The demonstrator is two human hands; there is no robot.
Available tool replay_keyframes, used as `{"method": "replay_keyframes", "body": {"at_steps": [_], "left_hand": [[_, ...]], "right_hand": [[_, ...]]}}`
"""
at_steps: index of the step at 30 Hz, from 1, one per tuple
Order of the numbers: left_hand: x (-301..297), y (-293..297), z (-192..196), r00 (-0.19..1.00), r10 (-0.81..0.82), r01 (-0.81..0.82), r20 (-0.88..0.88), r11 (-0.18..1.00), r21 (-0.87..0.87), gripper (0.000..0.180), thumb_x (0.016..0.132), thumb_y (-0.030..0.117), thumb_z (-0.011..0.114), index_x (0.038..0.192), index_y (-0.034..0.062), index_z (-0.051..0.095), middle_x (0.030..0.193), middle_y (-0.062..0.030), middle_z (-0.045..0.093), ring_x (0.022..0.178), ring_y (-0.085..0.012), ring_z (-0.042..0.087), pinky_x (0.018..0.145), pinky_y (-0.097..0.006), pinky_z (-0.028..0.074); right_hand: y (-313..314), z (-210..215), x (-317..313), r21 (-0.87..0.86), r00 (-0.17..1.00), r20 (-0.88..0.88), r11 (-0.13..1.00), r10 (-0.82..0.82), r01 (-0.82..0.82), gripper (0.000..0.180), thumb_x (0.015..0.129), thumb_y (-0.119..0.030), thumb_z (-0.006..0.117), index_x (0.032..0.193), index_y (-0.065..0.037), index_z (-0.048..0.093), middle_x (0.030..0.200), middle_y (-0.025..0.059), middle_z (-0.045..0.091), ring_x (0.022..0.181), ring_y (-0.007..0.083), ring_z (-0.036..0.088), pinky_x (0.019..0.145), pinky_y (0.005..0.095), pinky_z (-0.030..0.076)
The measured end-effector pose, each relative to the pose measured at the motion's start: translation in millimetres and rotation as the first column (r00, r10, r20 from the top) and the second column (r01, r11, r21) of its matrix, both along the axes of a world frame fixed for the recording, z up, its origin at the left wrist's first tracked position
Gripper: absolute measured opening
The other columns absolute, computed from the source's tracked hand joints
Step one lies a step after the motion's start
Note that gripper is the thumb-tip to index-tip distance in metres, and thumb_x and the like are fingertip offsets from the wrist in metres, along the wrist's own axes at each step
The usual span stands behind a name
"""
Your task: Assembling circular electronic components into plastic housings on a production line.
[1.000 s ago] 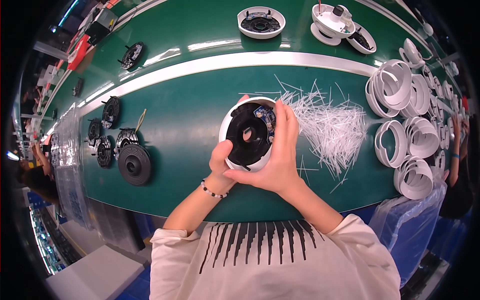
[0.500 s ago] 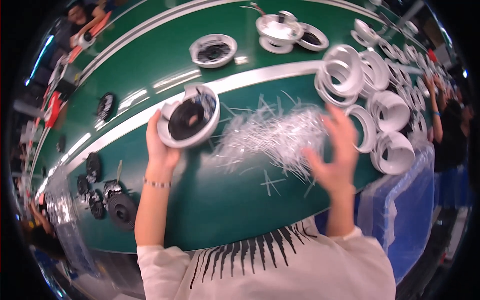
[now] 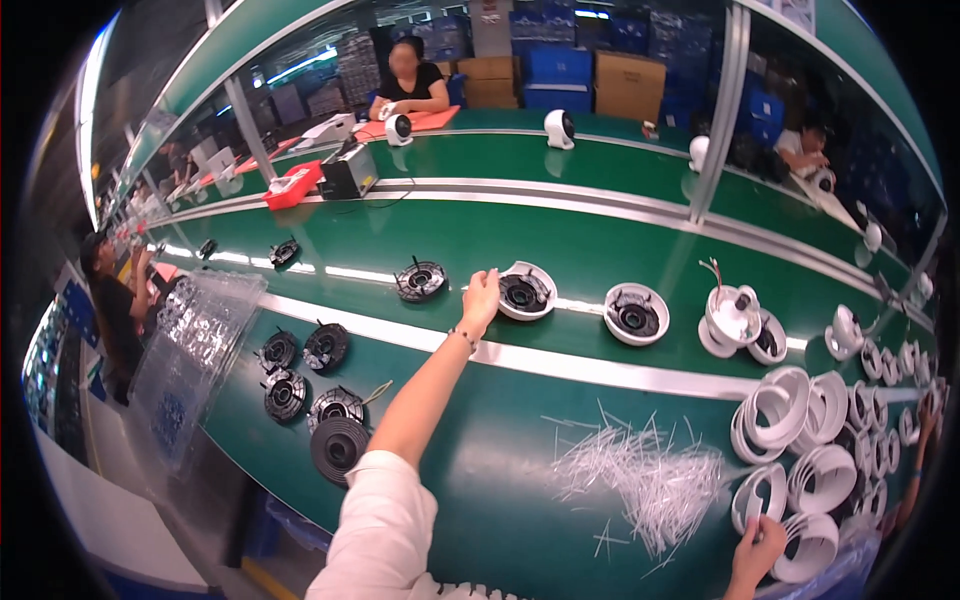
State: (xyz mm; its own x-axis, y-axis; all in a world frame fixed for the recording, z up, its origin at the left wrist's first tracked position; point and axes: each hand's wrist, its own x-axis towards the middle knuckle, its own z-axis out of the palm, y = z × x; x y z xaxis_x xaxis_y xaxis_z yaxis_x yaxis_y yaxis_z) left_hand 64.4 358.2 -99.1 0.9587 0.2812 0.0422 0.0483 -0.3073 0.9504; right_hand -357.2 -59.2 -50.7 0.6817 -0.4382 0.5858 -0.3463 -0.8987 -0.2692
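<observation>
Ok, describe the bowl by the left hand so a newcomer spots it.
On the green bench, look just past the near white rail. There, a white bowl sits between a loose black disc and another white bowl. Only this one has the left hand at its rim.

Bright centre, dark corners; light strip [image 3: 90, 110] at left; white glare streaks the green worktop [image 3: 560, 235]; edges bow.

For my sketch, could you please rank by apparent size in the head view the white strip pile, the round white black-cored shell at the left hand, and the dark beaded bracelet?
1. White strip pile
2. Round white black-cored shell
3. Dark beaded bracelet
</observation>
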Motion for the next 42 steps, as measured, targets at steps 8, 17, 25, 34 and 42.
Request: {"method": "replay_keyframes", "body": {"at_steps": [8,17,25,34,42], "left_hand": [[-154.4,84.2,119.5,0.954,-0.299,0.186,-0.016,0.55,0.814,0.042,0.071,0.019,0.06,0.109,0.0035,0.05,0.105,-0.0154,0.055,0.098,-0.0318,0.051,0.083,-0.038,0.042],[-289.7,200.3,95.2,0.959,0.191,0.033,-0.207,0.652,0.758,0.077,0.065,0.038,0.07,0.12,-0.004,0.037,0.114,-0.0233,0.047,0.106,-0.0346,0.046,0.088,-0.037,0.039],[-330.8,157.7,102.6,0.942,0.333,-0.239,0.028,0.615,0.751,0.061,0.059,0.019,0.075,0.11,-0.0002,0.048,0.094,-0.0152,0.057,0.085,-0.0301,0.056,0.076,-0.035,0.044],[-319.7,74.2,80.5,0.825,-0.454,0.083,0.336,0.686,0.723,0.025,0.054,-0.01,0.056,0.076,0.003,0.059,0.075,-0.008,0.053,0.076,-0.0264,0.055,0.072,-0.037,0.047],[-328.2,62.2,81.8,0.794,-0.587,0.36,0.16,0.666,0.654,0.021,0.057,0.002,0.064,0.076,0.0055,0.058,0.081,-0.0046,0.055,0.083,-0.0228,0.055,0.076,-0.034,0.042]], "right_hand": [[123.6,89.4,47.1,0.061,0.815,0.185,0.822,0.549,-0.567,0.01,0.065,-0.008,0.063,0.06,-0.006,0.054,0.052,0.0086,0.052,0.048,0.0261,0.052,0.046,0.032,0.041],[230.5,69.1,76.5,0.385,0.052,0.263,-0.056,0.963,-0.921,0.024,0.053,-0.004,0.064,0.051,-0.009,0.04,0.042,-0.0001,0.036,0.034,0.0158,0.035,0.036,0.024,0.029],[254.4,63.0,57.1,0.492,0.018,0.121,-0.044,0.992,-0.87,0.025,0.054,-0.006,0.065,0.05,-0.01,0.04,0.041,-0.0012,0.036,0.033,0.0149,0.037,0.036,0.0244,0.03],[282.0,39.6,59.5,0.528,-0.045,-0.111,0.02,0.993,-0.849,0.02,0.065,-0.013,0.06,0.055,-0.006,0.044,0.049,0.0057,0.045,0.04,0.0217,0.047,0.04,0.031,0.038],[263.4,50.2,69.3,0.625,-0.025,-0.184,0.097,0.983,-0.775,0.04,0.057,-0.028,0.073,0.083,-0.004,0.056,0.085,0.0111,0.057,0.078,0.0272,0.057,0.069,0.0372,0.045]]}}
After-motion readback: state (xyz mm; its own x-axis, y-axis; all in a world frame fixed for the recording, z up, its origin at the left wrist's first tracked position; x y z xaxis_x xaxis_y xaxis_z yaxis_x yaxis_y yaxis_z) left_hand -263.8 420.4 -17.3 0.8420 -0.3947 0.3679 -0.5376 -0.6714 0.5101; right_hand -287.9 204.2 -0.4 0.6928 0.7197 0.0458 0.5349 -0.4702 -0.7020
